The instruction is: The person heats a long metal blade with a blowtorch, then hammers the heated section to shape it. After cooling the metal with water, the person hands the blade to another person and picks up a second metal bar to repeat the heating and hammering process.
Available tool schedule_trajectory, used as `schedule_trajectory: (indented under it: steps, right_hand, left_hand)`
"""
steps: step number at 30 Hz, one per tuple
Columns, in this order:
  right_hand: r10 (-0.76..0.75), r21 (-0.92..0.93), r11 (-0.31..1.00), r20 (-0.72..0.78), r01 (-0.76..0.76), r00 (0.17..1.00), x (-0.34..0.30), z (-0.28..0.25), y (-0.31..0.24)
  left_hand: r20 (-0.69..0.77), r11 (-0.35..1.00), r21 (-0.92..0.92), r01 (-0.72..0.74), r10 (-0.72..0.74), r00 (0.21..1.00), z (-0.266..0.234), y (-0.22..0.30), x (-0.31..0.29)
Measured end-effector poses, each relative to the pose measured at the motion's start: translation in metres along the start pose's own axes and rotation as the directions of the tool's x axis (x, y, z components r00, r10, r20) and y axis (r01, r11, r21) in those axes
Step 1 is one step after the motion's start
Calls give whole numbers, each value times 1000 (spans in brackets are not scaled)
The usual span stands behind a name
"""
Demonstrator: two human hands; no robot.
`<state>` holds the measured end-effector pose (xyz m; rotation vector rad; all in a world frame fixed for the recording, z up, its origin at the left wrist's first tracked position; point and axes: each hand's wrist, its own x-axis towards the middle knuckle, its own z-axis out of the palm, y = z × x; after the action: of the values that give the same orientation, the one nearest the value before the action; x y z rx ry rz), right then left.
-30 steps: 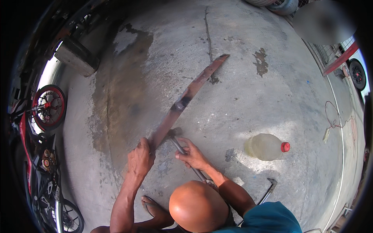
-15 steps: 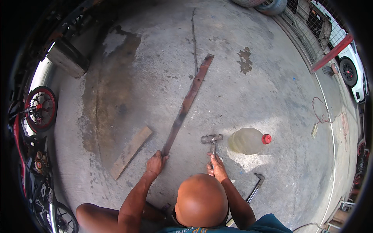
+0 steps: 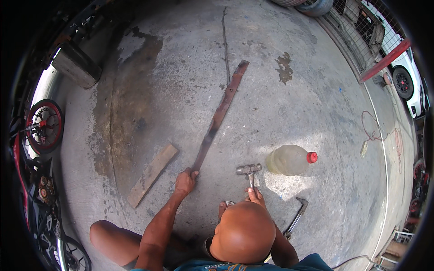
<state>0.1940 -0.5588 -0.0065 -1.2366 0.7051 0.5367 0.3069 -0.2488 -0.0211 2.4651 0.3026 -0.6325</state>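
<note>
My left hand [image 3: 185, 181] is closed round the near end of a long, flat, rust-brown metal bar [image 3: 222, 110]. The bar slants away to the far right, with a small hole towards its far end. In my right hand [image 3: 256, 197] is the handle of a hammer [image 3: 248, 169], its steel head just above the fingers and right of the bar, apart from it. Part of the right hand and forearm is hidden behind the rounded head at the lower middle. Close to the hammer's right lies a large clear bottle [image 3: 289, 160] of yellowish liquid with a red cap.
A wooden plank [image 3: 153, 176] lies left of my left hand. A hacksaw-like metal tool [image 3: 296, 217] is on the concrete floor at the lower right. Motorcycles [image 3: 43, 180] stand at the left edge, a wooden block [image 3: 77, 65] at far left, tyres [image 3: 315, 9] at the back.
The hammer and right hand have shifted slightly right and nearer to me. My left hand is a little farther forward, still on the bar's near end. The bar is nearly unmoved.
</note>
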Motion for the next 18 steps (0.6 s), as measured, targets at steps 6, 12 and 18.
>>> schedule_trajectory:
  steps: [6, 12, 18]
  right_hand:
    - [-236, -368, 918, -214, 145, 948, -26, 28, -15]
    - [-324, -524, 825, -133, 211, 936, -16, 20, -2]
    - [-448, -700, 677, -144, 229, 882, -28, 28, -20]
  left_hand:
    - [276, 990, 105, -99, 67, 959, -47, -11, -23]
    - [317, 868, 406, -284, 158, 935, -187, -57, -56]
    - [92, 800, 548, -246, 234, 968, -308, -94, -118]
